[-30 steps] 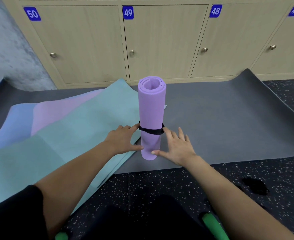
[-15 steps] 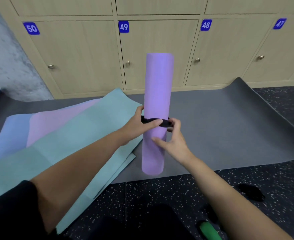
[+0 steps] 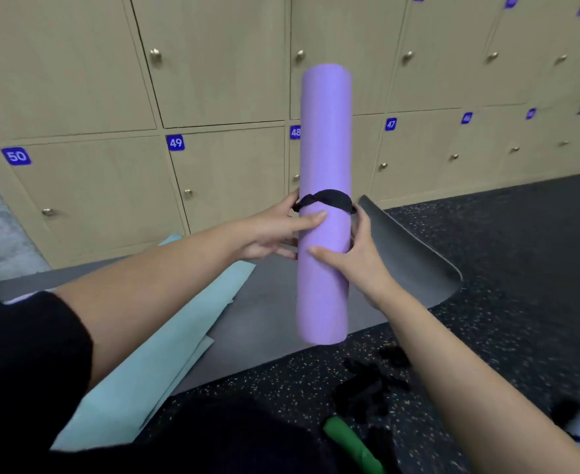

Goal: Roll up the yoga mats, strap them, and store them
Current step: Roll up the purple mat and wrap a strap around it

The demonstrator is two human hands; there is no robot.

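Rolled purple mat (image 3: 326, 138) was upright, black strap (image 3: 329, 200) round its middle, above the grey mat (image 3: 268, 316) edge. Left hand (image 3: 274, 230) and right hand (image 3: 356, 258) each clasped the roll at the strap.

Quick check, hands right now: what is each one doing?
Left hand: grips the purple rolled mat by its black strap.
Right hand: grips the same mat, slightly lower.
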